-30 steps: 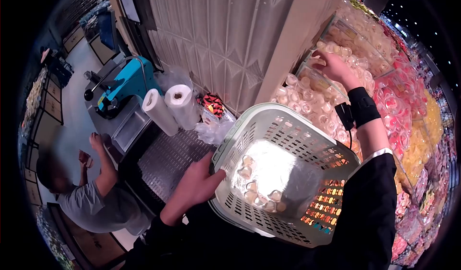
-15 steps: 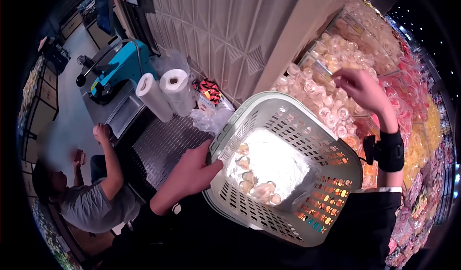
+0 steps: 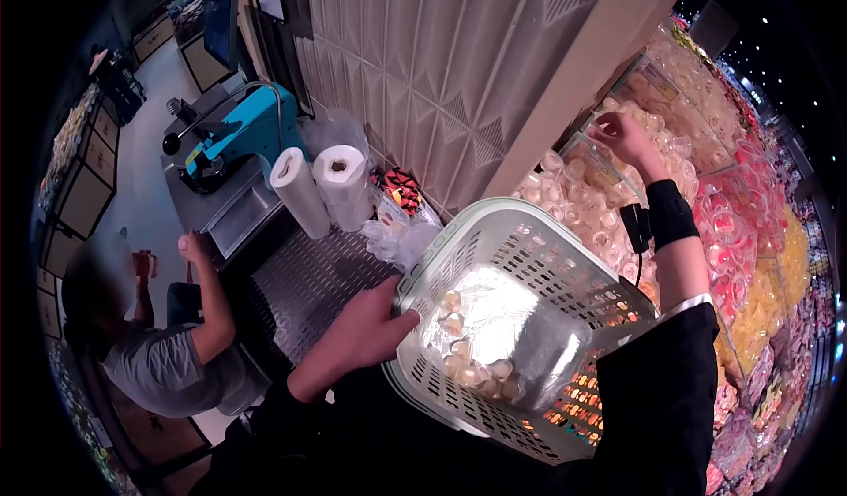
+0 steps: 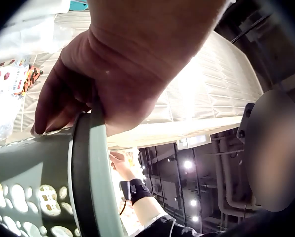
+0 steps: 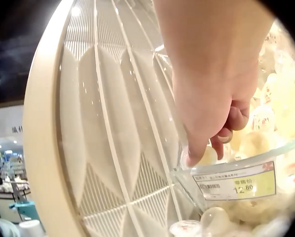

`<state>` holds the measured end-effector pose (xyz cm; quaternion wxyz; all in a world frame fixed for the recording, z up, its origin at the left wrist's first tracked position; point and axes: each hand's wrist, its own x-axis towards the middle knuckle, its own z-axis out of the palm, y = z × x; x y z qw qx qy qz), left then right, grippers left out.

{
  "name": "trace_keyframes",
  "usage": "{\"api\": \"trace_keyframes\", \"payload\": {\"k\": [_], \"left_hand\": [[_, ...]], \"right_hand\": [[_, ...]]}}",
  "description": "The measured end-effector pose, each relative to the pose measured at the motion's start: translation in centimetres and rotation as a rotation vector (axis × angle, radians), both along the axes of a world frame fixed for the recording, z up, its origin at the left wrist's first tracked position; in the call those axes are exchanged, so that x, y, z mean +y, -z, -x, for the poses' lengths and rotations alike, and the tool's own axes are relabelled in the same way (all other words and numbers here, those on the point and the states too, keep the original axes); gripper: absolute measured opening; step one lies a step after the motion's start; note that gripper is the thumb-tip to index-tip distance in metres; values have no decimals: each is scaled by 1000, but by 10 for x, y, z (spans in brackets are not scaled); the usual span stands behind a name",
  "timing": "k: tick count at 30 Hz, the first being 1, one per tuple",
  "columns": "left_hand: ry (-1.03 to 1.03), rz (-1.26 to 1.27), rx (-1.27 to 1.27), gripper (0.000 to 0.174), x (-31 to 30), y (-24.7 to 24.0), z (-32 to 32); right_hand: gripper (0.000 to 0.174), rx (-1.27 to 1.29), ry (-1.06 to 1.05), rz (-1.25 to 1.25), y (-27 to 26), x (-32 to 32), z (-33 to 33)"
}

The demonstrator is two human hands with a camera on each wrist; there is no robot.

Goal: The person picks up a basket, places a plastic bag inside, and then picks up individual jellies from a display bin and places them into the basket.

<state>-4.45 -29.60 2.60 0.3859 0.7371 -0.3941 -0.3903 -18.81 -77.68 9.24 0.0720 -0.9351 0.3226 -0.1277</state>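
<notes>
My left hand (image 3: 366,327) grips the near-left rim of a pale green plastic shopping basket (image 3: 573,240), fingers outside and thumb over the edge. Several small clear jelly cups (image 3: 472,375) with pale filling lie on the basket's shiny bottom. Over the bin of pale jelly cups my right hand (image 3: 625,136) reaches down with curled fingers. In the right wrist view, the thumb and fingers close about one jelly cup (image 5: 208,156), just behind the bin's clear front panel. A price label (image 5: 235,183) reading 12.80 sits on that panel.
Pink packets (image 3: 728,223) and yellow packets (image 3: 759,293) fill bins to the right. A ribbed wall panel (image 3: 423,82) stands ahead. On the left counter are plastic bag rolls (image 3: 344,192) and a teal machine (image 3: 251,130). A person in a grey shirt (image 3: 172,368) is at far left.
My right hand came back from the bin towards the basket, then reached out again to the pale jelly cups. The left hand kept its grip on the rim.
</notes>
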Motion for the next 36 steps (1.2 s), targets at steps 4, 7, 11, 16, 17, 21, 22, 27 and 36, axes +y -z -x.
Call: {"api": "trace_keyframes", "payload": {"k": [4,7,11,16,17,21,22,27,36], "left_hand": [[39,95,22,45,-3,6,-3],[86,167,-15,45,-3,7,-4],[28,-30,80,45,-9,-2,-2],[65,49,-16,44,-6,4,0],[80,27,-46,43,-8,5,-2],[72,13,-89,42,-8,7,-2],[72,48,-35,43,-6,12,-3],[65,44,-12,43,-2,19,-5],[-9,11,18,43,2,7,4]], "right_hand": [[39,-421,-163,-57,-38,27,30],[34,-112,-157,-548,-91,114,59],[25,222,-167,-506,-92,149,68],[44,141,33,54,-39,35,70],[52,153,146,-130,-39,40,59],[69,168,214,-36,-1,25,25],[68,192,265,46,-3,31,20],[44,-100,229,-230,-2,23,43],[38,-199,48,-159,-40,32,83]]}}
